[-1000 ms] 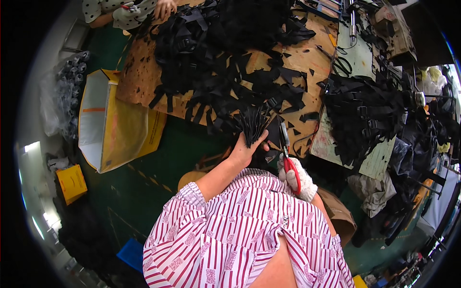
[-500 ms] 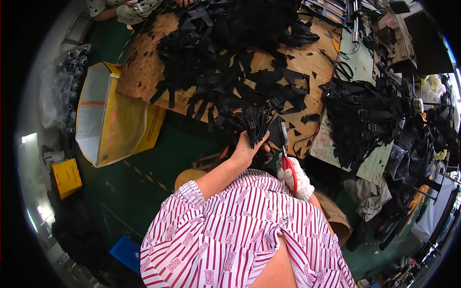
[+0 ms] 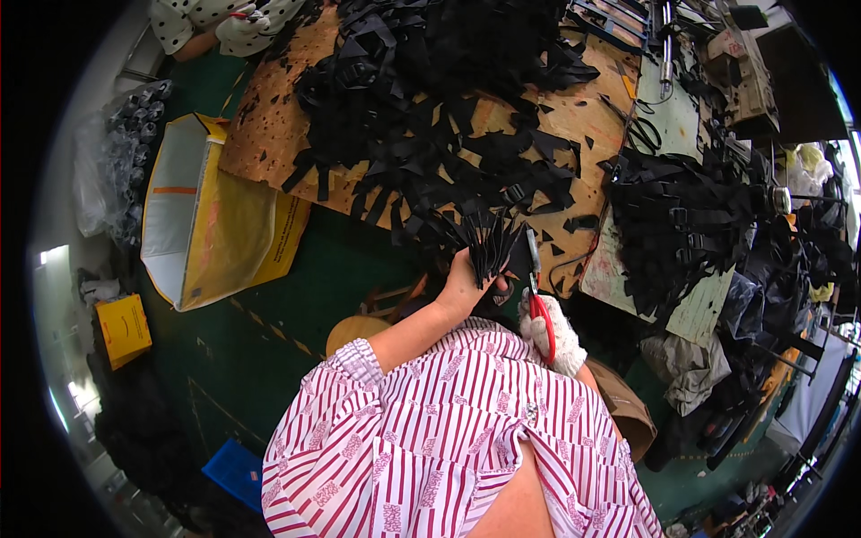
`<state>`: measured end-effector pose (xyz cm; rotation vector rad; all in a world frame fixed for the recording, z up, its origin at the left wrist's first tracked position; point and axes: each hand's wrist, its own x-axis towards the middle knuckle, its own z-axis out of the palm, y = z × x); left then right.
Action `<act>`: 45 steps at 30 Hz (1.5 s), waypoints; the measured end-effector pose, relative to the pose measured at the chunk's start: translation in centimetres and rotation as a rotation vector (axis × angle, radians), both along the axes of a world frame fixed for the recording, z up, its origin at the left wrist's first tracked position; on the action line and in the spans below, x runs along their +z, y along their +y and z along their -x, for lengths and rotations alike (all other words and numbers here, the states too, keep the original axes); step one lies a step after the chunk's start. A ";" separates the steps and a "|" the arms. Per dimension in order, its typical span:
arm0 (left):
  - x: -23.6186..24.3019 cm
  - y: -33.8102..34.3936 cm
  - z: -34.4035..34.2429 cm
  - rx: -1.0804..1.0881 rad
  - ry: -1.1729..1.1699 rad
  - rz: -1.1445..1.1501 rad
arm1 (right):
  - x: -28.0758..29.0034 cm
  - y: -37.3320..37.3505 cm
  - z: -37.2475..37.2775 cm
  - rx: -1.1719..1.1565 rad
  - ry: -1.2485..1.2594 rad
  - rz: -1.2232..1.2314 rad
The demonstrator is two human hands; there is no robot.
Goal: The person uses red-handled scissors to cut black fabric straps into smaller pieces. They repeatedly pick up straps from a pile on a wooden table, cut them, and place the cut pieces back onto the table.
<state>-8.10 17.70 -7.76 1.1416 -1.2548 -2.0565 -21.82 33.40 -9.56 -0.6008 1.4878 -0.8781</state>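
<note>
Nearest us, the striped shirt (image 3: 430,448) fills the bottom of the view, with a brown carton (image 3: 628,412) at its right. Just past it, the right hand (image 3: 558,334), in a white knitted glove, has its fingers closed round the red-handled scissors (image 3: 543,321), blades pointing up and away; we can't tell how far the blades are parted. That grip looks the same as half a second ago.

The left hand (image 3: 464,285), bare, pinches a bundle of black strips (image 3: 489,244) near the table's front edge — fingers narrow on it, strips fanned upward, just left of the blades. Compared with the earlier frames, we see the bundle a little further right and the thumb no longer lying plainly across its front. Whether a strip touches the blades, we can't tell.

Left of the hands, a round stool top (image 3: 354,334) shows over the green floor (image 3: 332,269). Beyond the hands, the wooden table (image 3: 260,130) carries a big tangled black heap (image 3: 439,63) and scattered offcuts. To the right, a second heap of black straps with buckles (image 3: 682,220) lies on a pale board (image 3: 698,325); dark-handled scissors (image 3: 643,133) rest behind it. Left of the table stands an open yellow container (image 3: 229,238).

Farthest, top left: a co-worker's gloved hand (image 3: 240,34) at a dotted sleeve — the co-worker's bare hand, seen a second ago, is out of view now.
</note>
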 end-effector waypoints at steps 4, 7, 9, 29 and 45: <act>-0.5 0.1 -0.1 0.013 0.029 -0.058 | -0.9 0.3 -0.5 -0.108 0.019 0.039; 0.0 0.0 0.1 0.027 0.024 -0.052 | -0.2 -0.7 -0.8 -0.100 0.167 0.011; 0.6 -0.2 0.4 0.046 0.000 -0.052 | 2.6 -2.0 -1.3 -0.170 0.080 -0.068; -1.2 0.0 0.4 -0.054 -0.013 -0.023 | 0.3 -1.3 -0.7 -0.197 -0.027 -0.004; 0.5 0.6 0.8 -0.089 -0.058 -0.044 | -0.3 0.3 -0.4 -0.168 0.016 -0.012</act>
